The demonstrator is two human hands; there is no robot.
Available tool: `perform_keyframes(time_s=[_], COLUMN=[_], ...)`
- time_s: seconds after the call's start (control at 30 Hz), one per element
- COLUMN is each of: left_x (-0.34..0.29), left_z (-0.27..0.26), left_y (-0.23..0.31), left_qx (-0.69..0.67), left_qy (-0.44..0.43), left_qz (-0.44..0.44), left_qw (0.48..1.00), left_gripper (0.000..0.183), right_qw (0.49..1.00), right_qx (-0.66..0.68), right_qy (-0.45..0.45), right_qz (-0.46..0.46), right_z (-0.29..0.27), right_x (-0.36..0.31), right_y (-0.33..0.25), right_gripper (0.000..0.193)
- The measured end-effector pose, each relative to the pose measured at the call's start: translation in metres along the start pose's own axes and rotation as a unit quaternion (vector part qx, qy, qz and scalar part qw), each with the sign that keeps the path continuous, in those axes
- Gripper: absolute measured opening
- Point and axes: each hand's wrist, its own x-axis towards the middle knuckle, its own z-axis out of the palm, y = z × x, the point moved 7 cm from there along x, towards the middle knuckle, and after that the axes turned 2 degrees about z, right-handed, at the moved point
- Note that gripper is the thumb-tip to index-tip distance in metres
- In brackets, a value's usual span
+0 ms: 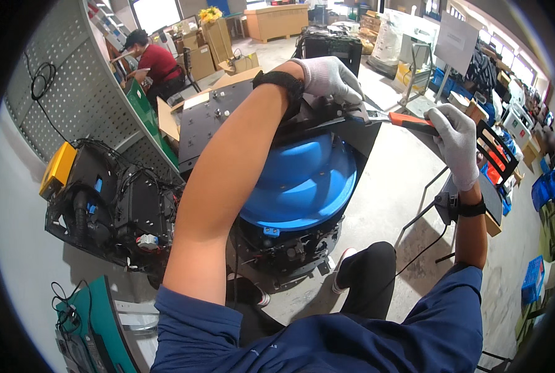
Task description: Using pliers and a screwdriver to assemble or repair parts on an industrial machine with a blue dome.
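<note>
Strong, cool daylight fills the room; the white rectangular window (156, 13) past the floor's far left side is blown out, and glare also comes from windows at the upper right. The pale grey concrete floor (383, 202) is bright, with a dark shadow beside the black-trousered knee (376, 264). Soft highlights curve over the glossy blue domed plastic shell (305, 180). Nearby edges look crisp, distant clutter softer. Fisheye distortion bows the tall grey perforated metal panel (60, 93); black vignetting swallows the corners.

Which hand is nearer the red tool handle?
Right. The right hand grips the red tool handle; the left hand is left of it, near the tool's metal head.
</note>
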Motion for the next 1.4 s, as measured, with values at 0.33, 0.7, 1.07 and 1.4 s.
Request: perform_keyframes(time_s=[0.33, 0.7, 1.07, 1.4], left_x=[-0.001, -0.005, -0.009, -0.008], left_z=[0.002, 0.001, 0.0, -0.001], left_y=[0.008, 0.009, 0.008, 0.004], left_qx=[0.009, 0.006, 0.022, 0.053], left_qy=[0.013, -0.008, -0.038, -0.027], left_qz=[-0.012, -0.011, 0.005, 0.007], left_qw=[1.0, 1.0, 0.999, 0.998], left_gripper=[0.026, 0.027, 0.029, 0.032], right_qw=[0.976, 0.976, 0.983, 0.984], right_qx=[-0.14, -0.156, -0.154, -0.174], right_qy=[0.149, 0.111, 0.065, 0.038], right_qz=[-0.07, -0.105, -0.081, -0.03], right_z=[0.001, 0.004, 0.017, 0.017], right_x=[-0.038, -0.029, -0.028, -0.012], right_y=[-0.072, -0.068, -0.066, -0.029], right_gripper=[0.011, 0.016, 0.014, 0.027])
